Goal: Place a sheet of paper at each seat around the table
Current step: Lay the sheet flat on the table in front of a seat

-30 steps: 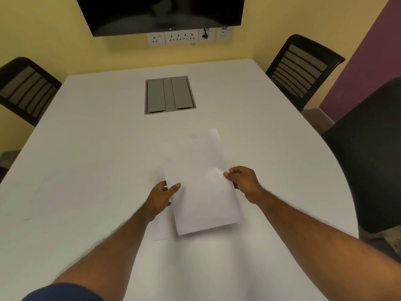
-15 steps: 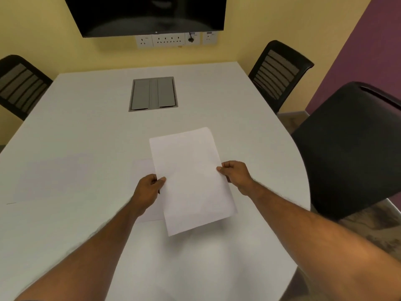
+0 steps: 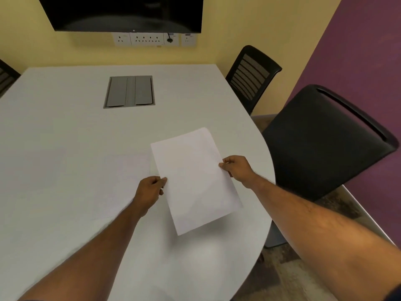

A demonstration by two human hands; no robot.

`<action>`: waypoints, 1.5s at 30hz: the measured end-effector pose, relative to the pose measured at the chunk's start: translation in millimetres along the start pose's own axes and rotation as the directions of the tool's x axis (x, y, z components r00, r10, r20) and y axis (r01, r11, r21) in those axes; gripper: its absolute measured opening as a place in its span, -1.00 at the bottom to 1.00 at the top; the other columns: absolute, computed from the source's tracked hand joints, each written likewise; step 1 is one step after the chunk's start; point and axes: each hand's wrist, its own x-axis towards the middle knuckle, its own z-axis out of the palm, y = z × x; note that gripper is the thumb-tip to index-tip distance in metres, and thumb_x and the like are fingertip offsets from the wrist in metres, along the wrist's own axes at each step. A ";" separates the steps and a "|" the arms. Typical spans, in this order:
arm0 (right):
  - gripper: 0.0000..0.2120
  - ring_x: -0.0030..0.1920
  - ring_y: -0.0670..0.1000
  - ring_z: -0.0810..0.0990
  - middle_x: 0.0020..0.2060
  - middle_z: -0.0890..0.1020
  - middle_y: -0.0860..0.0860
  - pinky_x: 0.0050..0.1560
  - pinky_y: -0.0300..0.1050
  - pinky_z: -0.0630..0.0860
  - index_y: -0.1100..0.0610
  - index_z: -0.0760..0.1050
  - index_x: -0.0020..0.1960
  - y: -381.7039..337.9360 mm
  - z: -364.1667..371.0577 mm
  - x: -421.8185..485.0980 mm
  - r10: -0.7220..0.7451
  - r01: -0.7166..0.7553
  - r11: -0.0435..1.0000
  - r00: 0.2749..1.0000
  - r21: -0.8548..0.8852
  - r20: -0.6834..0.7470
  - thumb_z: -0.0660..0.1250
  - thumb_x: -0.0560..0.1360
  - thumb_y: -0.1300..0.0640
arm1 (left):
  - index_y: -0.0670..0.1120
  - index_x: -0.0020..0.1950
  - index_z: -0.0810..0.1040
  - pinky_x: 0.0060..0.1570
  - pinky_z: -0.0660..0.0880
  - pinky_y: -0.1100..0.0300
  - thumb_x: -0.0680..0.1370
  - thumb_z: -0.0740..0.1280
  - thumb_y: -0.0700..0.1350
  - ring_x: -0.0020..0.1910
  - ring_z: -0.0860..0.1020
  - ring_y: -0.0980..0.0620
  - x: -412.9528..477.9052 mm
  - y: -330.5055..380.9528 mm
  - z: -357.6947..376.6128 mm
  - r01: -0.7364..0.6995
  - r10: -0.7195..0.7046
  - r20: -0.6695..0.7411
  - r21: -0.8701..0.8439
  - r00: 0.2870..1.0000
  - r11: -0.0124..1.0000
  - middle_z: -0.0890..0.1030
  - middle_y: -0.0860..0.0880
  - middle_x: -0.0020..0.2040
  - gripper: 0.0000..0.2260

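- At the far left edge, a sliver of a black chair (image 3: 5, 76) shows beside the white table (image 3: 54, 131).
- A second sheet (image 3: 121, 183) lies flat on the table, faint against the white top, left of the held paper; the left forearm crosses its near corner.
- A grey hatch (image 3: 129, 91) is set flush into the table top, towards the far end, well apart from both sheets.
- On the yellow wall above it hangs a dark screen (image 3: 123, 11), with a row of wall sockets (image 3: 152, 39) just under its lower edge.
- The left hand (image 3: 149, 191) is curled closed, thumb and fingers pinching the left long edge of the sheet of paper (image 3: 195, 179).
- That sheet is held slightly above the table, tilted, its far end pointing up and to the right; a soft shadow lies on the table under its near corner.
- The right hand (image 3: 235, 168) is likewise closed, gripping the right long edge of the same sheet between thumb and fingers.
- Right of the table's rounded end stand two black chairs: a slatted-back chair (image 3: 252, 76) by the yellow wall, and a large chair (image 3: 325, 140) nearer, in front of the purple wall (image 3: 364, 51).
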 end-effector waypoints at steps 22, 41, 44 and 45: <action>-0.82 -0.11 -0.01 0.56 -0.12 0.62 0.02 -0.04 -0.17 0.47 0.18 0.64 0.03 19.7 -132.9 180.5 -0.052 0.172 0.870 0.964 -0.462 0.261 0.46 0.47 0.13 | -0.19 -0.12 0.50 -0.21 0.48 0.13 0.58 0.34 -0.05 -0.15 0.63 -0.04 67.0 8.0 181.0 0.240 -0.276 -0.110 -0.264 0.955 0.934 0.63 -0.13 -0.11 -0.79; -0.79 0.17 0.04 0.55 0.09 0.63 -0.02 0.30 0.10 0.35 0.06 0.58 0.15 78.8 -70.4 277.7 -0.052 0.254 0.674 0.953 -0.694 0.298 0.35 0.53 0.06 | -0.24 -0.06 0.63 -0.26 0.58 0.16 0.53 0.38 -0.11 -0.39 0.64 0.03 126.2 -40.9 219.2 0.352 -0.371 -0.170 -0.134 0.913 0.927 0.71 -0.13 -0.31 -0.82; -0.81 0.17 0.03 0.54 0.08 0.63 -0.04 0.27 0.04 0.29 0.05 0.57 0.14 85.8 -63.7 284.6 -0.057 0.277 0.652 0.946 -0.706 0.319 0.32 0.55 0.07 | -0.22 0.25 0.45 0.00 0.55 0.06 0.49 0.42 -0.02 -0.08 0.65 -0.08 126.4 -48.2 213.2 0.338 -0.293 -0.267 0.137 0.918 0.931 0.70 -0.13 -0.10 -0.57; -0.82 0.17 0.04 0.53 0.07 0.63 -0.04 0.25 0.03 0.27 0.05 0.57 0.13 87.9 -61.9 286.7 -0.057 0.284 0.644 0.944 -0.710 0.325 0.31 0.55 0.08 | -0.19 0.36 0.36 0.07 0.50 0.05 0.48 0.43 0.02 0.06 0.61 -0.12 126.0 -50.0 212.4 0.314 -0.241 -0.297 0.232 0.924 0.921 0.66 -0.15 0.06 -0.45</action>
